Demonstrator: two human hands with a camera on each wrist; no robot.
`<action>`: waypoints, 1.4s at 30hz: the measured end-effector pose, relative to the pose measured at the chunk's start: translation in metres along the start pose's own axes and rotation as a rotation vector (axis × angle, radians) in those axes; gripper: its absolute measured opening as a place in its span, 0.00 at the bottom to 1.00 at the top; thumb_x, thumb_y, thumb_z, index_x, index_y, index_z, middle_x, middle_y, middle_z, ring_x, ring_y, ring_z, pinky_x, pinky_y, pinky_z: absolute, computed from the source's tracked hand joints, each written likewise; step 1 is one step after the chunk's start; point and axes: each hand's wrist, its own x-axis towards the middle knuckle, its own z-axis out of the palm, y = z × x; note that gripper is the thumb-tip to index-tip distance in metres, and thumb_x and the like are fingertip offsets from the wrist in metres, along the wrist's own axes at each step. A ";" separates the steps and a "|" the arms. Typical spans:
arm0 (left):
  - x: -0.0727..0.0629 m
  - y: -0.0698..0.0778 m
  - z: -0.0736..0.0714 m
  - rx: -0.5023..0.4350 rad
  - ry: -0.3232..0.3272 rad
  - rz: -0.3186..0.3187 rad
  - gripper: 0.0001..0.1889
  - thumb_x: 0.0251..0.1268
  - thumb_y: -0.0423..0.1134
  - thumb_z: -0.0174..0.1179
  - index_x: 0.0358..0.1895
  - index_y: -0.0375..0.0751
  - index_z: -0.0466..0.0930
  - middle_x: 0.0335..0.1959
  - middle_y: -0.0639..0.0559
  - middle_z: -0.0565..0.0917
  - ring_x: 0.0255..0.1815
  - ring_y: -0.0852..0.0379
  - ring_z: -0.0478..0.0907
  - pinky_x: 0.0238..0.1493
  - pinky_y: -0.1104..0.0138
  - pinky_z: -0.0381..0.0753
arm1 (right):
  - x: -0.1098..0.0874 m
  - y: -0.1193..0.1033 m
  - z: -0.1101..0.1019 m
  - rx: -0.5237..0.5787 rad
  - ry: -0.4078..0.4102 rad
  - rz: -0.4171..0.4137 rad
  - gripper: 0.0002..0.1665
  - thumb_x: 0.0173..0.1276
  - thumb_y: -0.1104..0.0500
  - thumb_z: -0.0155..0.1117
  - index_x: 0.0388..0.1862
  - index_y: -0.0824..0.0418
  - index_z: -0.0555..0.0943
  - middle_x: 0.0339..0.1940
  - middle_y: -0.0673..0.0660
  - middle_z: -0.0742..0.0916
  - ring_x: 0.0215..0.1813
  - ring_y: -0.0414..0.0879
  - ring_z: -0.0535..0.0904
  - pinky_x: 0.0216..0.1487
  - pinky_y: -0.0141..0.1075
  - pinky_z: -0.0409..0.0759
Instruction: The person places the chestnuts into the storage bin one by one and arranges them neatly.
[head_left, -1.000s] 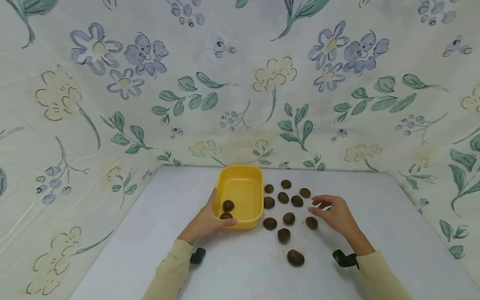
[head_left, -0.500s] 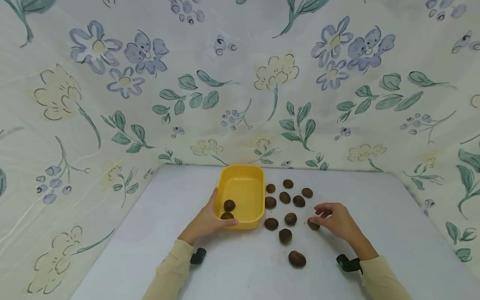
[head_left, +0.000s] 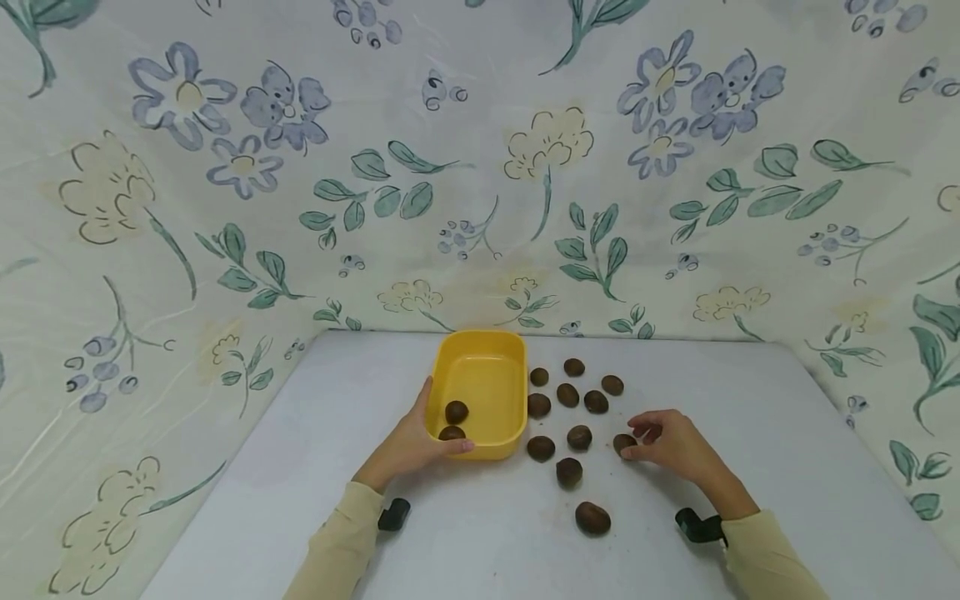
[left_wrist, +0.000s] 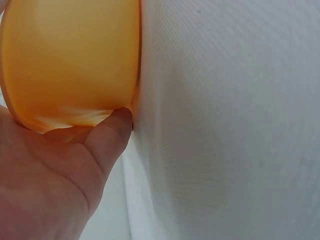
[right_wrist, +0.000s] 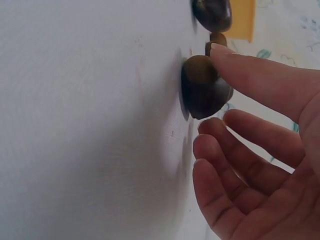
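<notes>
In the head view my left hand (head_left: 411, 442) grips the near left corner of a yellow plastic tub (head_left: 487, 383), its thumb over the front rim. Two chestnuts (head_left: 456, 412) lie inside near that corner. On the right, my right hand (head_left: 671, 446) is at a brown chestnut (head_left: 624, 444) on the white table. The right wrist view shows the thumb (right_wrist: 265, 75) against this chestnut's upper side, while the loosely curved fingers (right_wrist: 225, 165) stay just below it with a small gap. The left wrist view has the tub wall (left_wrist: 70, 60) close against the left palm.
Several more chestnuts (head_left: 579, 437) are scattered between the tub and my right hand, the nearest one (head_left: 592, 518) toward the front. A floral cloth (head_left: 480, 250) hangs behind the white table (head_left: 450, 542) and along its sides.
My right hand has come down and toward me to the chestnut, and its thumb has shifted to the chestnut's near side. The left hand and the tub stay in place.
</notes>
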 end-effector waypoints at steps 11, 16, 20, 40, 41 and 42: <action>0.000 0.001 0.000 -0.001 0.001 -0.006 0.74 0.49 0.64 0.78 0.85 0.49 0.27 0.87 0.38 0.45 0.86 0.34 0.48 0.82 0.36 0.55 | 0.001 0.002 0.007 -0.025 0.005 -0.020 0.24 0.55 0.59 0.83 0.49 0.68 0.87 0.37 0.54 0.89 0.39 0.44 0.81 0.39 0.34 0.80; 0.000 0.001 0.001 -0.010 -0.004 -0.012 0.74 0.49 0.64 0.78 0.85 0.50 0.27 0.87 0.39 0.46 0.86 0.34 0.48 0.82 0.36 0.55 | 0.000 -0.001 0.007 -0.051 0.016 -0.009 0.26 0.54 0.59 0.83 0.50 0.70 0.86 0.38 0.56 0.89 0.41 0.46 0.81 0.41 0.38 0.82; 0.000 0.001 0.001 -0.007 -0.004 -0.011 0.74 0.48 0.64 0.78 0.85 0.50 0.27 0.87 0.39 0.45 0.86 0.35 0.48 0.82 0.36 0.54 | -0.001 -0.003 0.007 -0.064 0.025 0.007 0.27 0.53 0.59 0.84 0.49 0.71 0.86 0.40 0.59 0.90 0.42 0.47 0.83 0.44 0.42 0.84; 0.001 0.001 0.001 -0.001 -0.002 -0.006 0.75 0.47 0.66 0.78 0.85 0.50 0.27 0.87 0.38 0.45 0.86 0.34 0.48 0.82 0.36 0.55 | 0.001 -0.002 0.011 -0.052 0.029 0.009 0.19 0.57 0.60 0.79 0.44 0.67 0.86 0.35 0.55 0.86 0.38 0.45 0.77 0.35 0.33 0.77; 0.001 0.001 0.001 0.000 -0.002 -0.006 0.75 0.47 0.66 0.78 0.85 0.50 0.27 0.87 0.39 0.45 0.86 0.34 0.48 0.82 0.36 0.55 | 0.001 -0.001 0.011 -0.046 0.030 0.012 0.18 0.57 0.60 0.79 0.44 0.67 0.86 0.34 0.55 0.86 0.37 0.45 0.77 0.34 0.33 0.77; 0.001 0.001 0.001 -0.002 -0.002 -0.005 0.75 0.47 0.66 0.78 0.85 0.50 0.26 0.87 0.39 0.45 0.86 0.35 0.48 0.82 0.37 0.55 | 0.002 -0.001 0.011 -0.040 0.030 0.014 0.18 0.58 0.60 0.78 0.45 0.68 0.86 0.34 0.56 0.86 0.37 0.45 0.77 0.34 0.32 0.77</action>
